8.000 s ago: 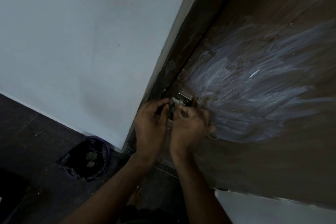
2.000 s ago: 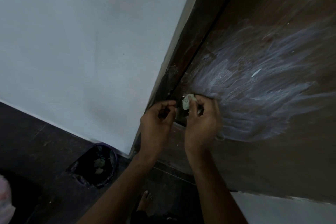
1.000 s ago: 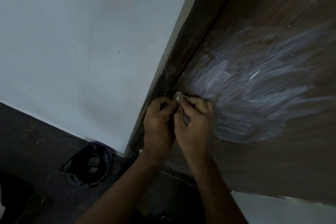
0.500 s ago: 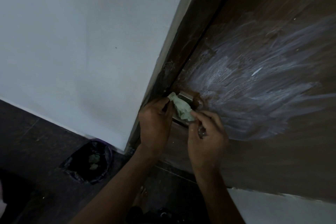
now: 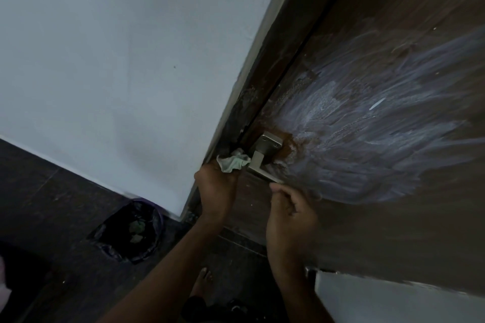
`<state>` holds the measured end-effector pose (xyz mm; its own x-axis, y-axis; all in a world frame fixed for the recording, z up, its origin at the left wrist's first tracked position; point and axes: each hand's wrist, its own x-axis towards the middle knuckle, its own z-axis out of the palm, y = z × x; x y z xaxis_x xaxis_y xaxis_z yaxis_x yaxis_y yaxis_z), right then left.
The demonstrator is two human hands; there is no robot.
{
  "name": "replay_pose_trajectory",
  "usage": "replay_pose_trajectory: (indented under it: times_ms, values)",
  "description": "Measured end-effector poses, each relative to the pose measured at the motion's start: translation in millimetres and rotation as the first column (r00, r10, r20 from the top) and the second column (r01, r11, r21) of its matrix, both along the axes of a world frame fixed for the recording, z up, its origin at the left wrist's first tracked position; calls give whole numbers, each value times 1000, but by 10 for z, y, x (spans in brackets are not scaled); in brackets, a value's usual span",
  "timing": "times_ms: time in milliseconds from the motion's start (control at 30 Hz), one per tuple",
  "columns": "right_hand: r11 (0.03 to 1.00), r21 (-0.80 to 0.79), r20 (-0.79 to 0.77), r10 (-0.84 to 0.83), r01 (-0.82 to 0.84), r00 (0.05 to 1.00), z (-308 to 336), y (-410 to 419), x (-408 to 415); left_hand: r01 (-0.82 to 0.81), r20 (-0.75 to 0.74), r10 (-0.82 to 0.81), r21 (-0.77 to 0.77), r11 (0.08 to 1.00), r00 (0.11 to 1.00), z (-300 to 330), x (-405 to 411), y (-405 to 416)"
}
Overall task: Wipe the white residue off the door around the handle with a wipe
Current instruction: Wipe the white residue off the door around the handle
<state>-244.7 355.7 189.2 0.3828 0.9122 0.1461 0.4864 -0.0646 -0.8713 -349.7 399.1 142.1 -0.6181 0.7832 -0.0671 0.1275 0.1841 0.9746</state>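
Observation:
A dark brown wooden door (image 5: 393,231) carries a broad fan of white residue (image 5: 367,134) to the right of its metal handle (image 5: 263,157). A crumpled pale green wipe (image 5: 232,161) sticks out of my left hand (image 5: 216,186), which is shut on it just left of the handle, at the door's edge. My right hand (image 5: 290,214) hangs below the handle with its fingers loosely curled and nothing in it, its fingertips close to the handle's lever. A small patch right around the handle plate shows bare brown wood.
A white wall (image 5: 118,60) fills the left, meeting the dark door frame (image 5: 262,81). On the dark floor stands a bin with a black liner (image 5: 131,231) holding used wipes. A bare foot (image 5: 202,283) shows below my arms. A white panel (image 5: 393,301) lies at bottom right.
Both hands were pinching the wipe at the handle. Now my right hand has let go and dropped below the handle, while my left hand keeps the wipe and has shifted left, uncovering the handle.

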Motion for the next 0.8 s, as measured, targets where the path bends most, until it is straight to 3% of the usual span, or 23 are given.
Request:
replay_pose_trajectory:
  times_ms: [133,233,333,533,800]
  values:
    - [956,-292,-109,-67,32,992,-268,-90,-54,25,346,9,-93,995,938,12,100,-6]
    - [932,-361,-124,-75,26,989,-373,-78,-28,45,514,65,-198,979,855,11,191,7]
    - [925,-376,-124,-106,52,987,-438,-26,50,117,629,5,-153,981,777,48,289,10]
    - [912,-409,-178,-121,38,977,-537,-7,143,220,735,-78,-99,970,673,83,353,-20]
    - [907,-420,-158,-36,-34,987,-571,-2,143,123,692,9,-141,982,722,56,316,-79]
